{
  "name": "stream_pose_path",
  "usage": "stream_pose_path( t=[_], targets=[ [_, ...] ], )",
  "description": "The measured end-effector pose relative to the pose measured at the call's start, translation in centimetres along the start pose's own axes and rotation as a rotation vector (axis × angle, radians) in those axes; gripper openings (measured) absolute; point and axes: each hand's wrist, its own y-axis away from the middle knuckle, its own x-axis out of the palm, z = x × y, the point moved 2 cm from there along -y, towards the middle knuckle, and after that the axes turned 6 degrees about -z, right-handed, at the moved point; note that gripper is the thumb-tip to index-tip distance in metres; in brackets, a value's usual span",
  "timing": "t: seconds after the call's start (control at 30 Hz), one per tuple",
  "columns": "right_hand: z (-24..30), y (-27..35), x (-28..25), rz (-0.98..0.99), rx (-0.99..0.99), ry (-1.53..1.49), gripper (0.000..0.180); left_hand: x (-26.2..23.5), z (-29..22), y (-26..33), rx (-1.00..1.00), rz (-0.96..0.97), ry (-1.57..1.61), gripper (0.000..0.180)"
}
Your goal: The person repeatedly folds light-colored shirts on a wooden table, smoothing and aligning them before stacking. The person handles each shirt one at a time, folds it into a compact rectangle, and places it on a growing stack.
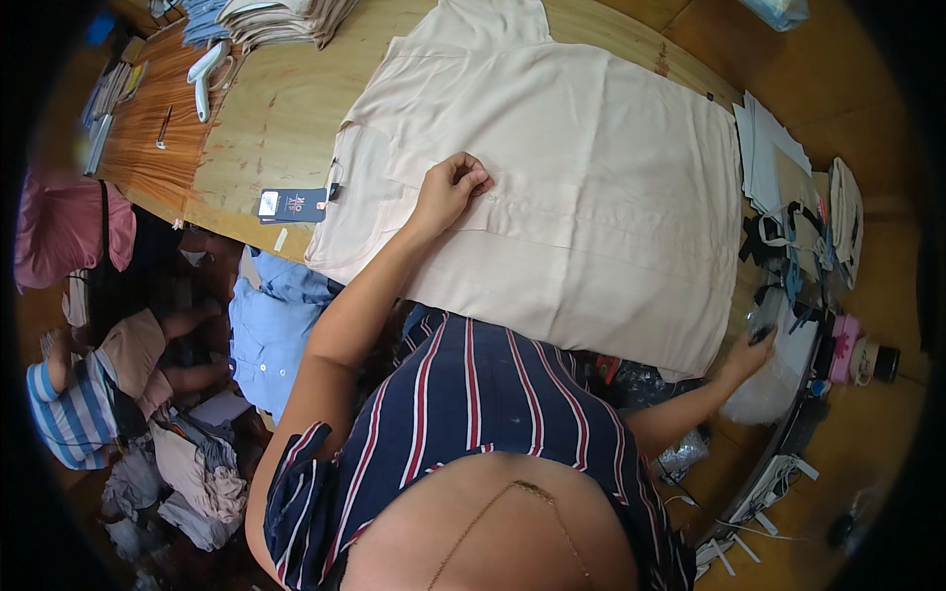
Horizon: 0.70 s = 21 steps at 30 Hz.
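Broadly, the wooden tabletop [286,113] carries a cream garment [631,148], spread flat across its near side and hanging slightly over the near edge. Its long axis runs left to right: the neck end seems to point left, the straight hem right, and a sleeve reaches toward the far side. The cloth looks light, soft and limp, perhaps a little slippery, and would likely crease if bunched; opposite edges or the shoulder and hem corners seem the best holds. The left hand [445,199] rests mid-garment, fingertips drawn in to the thumb; whether cloth is between them, I cannot tell. The right hand [746,359], beyond the near-right corner, is partly curled at a small dark object [761,336], its grip unclear. A dark tag [293,205] lies by the neck end.
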Motion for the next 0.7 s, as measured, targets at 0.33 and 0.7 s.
stream_pose_path(
  t=[0.33, 0.7],
  targets=[
    [27.5, 15.2, 6.2, 0.896, -0.576, -0.824, 0.027, -0.1, 0.4, -0.4, 0.029, 0.006, 0.079, 0.007],
    [31.0, 17.2, 6.9, 0.930, -0.778, -0.627, 0.027, 0.0, 0.8, -0.1, 0.061, -0.028, 0.036, 0.008]
  ],
)
